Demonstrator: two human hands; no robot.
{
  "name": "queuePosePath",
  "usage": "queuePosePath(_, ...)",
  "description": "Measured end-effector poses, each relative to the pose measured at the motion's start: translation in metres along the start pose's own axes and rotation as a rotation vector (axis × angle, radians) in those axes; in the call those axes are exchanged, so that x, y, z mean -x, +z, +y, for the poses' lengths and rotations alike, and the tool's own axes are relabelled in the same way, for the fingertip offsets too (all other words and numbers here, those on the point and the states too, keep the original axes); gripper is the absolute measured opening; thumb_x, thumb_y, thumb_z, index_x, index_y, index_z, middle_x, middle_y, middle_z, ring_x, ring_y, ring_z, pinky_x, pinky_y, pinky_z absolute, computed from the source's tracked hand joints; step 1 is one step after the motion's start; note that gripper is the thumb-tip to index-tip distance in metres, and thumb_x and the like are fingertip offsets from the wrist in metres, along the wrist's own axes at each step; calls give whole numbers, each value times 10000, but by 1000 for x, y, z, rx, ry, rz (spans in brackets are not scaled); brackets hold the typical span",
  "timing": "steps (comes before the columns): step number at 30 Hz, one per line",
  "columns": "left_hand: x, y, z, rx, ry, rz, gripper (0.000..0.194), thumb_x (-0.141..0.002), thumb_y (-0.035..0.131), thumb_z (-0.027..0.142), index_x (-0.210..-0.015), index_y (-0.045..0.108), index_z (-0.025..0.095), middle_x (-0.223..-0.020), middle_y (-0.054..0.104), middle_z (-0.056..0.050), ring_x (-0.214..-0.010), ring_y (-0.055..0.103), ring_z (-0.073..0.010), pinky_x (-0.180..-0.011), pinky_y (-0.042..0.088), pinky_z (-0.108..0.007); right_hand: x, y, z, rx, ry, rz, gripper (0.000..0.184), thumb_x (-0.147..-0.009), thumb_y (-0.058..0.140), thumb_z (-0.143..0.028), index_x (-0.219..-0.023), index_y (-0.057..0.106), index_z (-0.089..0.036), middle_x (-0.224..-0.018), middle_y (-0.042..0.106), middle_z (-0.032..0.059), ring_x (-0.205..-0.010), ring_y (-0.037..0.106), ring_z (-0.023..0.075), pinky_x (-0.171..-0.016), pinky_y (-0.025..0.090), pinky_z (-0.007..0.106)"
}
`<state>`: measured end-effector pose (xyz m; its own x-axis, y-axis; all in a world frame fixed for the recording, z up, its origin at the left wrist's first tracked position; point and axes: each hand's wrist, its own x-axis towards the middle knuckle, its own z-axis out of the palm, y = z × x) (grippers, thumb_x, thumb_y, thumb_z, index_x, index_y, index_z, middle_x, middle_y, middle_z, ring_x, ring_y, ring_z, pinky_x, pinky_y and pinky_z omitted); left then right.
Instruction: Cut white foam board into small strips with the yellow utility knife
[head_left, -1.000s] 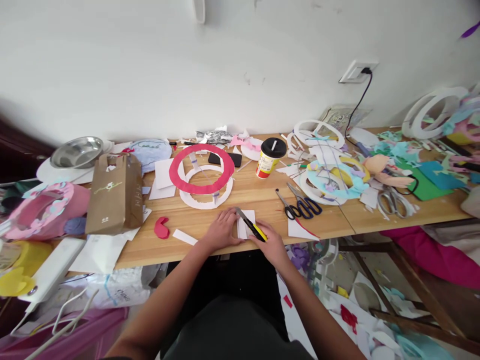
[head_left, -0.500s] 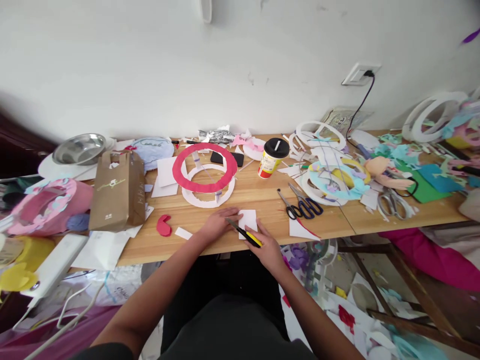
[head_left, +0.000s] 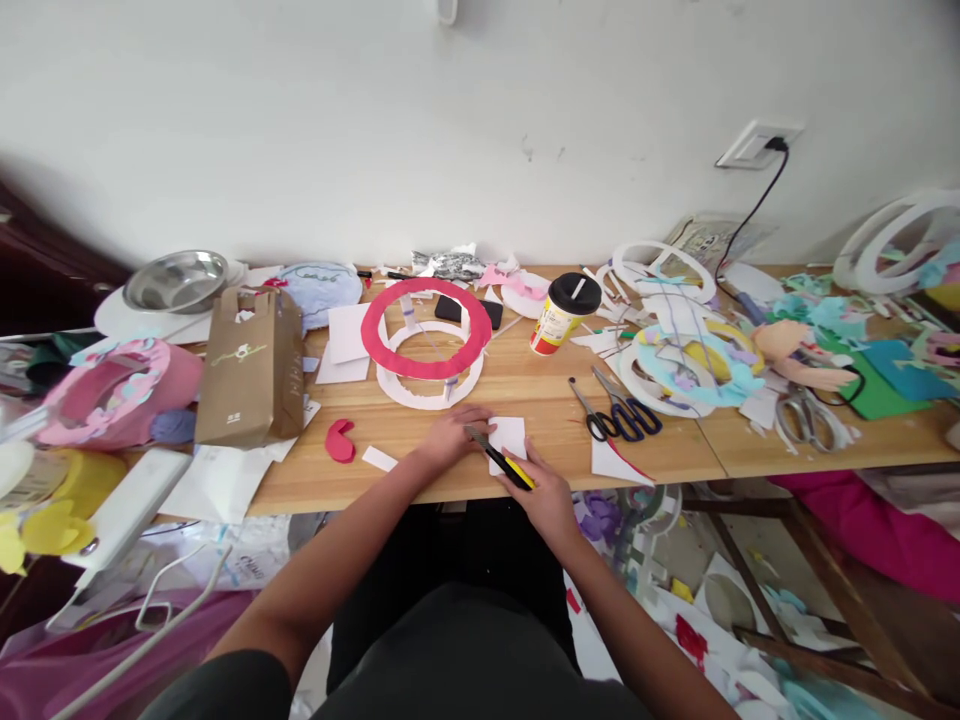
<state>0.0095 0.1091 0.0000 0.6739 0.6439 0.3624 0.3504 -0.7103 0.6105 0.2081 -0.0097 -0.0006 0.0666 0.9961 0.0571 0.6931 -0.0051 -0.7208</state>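
Note:
My right hand (head_left: 546,492) is closed round a yellow and black utility knife (head_left: 501,461), its blade tip resting at the left edge of a small white paper piece (head_left: 510,434) on the wooden table (head_left: 525,390). My left hand (head_left: 448,438) lies flat on the table just left of that paper, fingers spread and pressing down beside the blade. Behind them stands a ring frame with a red paper ring (head_left: 426,328) on top and a white ring below.
Scissors (head_left: 616,410) lie to the right, a yellow cup with a black lid (head_left: 561,312) behind them. A brown paper bag (head_left: 251,368) stands left, a red scrap (head_left: 340,441) near it. Coloured foam rings and scraps crowd the right side. A steel bowl (head_left: 174,281) sits far left.
The knife has drawn back toward the table's near edge along the white paper's left side. My left hand stays flat beside it. The view has shifted slightly left.

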Motion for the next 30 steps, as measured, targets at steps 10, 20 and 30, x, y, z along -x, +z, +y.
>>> queuePosePath(10, -11, 1, -5, -14, -62, -51, 167, -893, 613, 305, -939, 710, 177, -1086, 707, -97, -1063, 628, -217, -962, 490, -373, 0, 1, -2, -13, 80, -18, 414, -797, 720, -431, -1200, 682, -343, -1415, 542, 25, -1198, 612, 290, -1014, 498, 427)
queuePosePath(20, 91, -50, 50, -546, -417, -33, 487, -917, 569, 353, -1384, 505, 233, -1531, 388, -124, -1442, 306, -306, -1147, 334, -496, 7, -8, -5, 119, -219, -34, 245, -883, 631, -322, -1112, 717, -298, -1284, 654, 11, -1382, 423, 270, -1039, 473, 448)
queuePosePath(30, 199, -74, 60, -423, -345, -58, 467, -961, 452, 213, -1404, 481, 358, -1474, 484, -20, -1385, 420, -257, -1109, 410, -489, -6, 10, -50, 97, -555, -226, 320, -877, 583, -143, -1168, 643, -263, -1285, 654, 60, -1336, 483, 281, -1158, 156, 667)
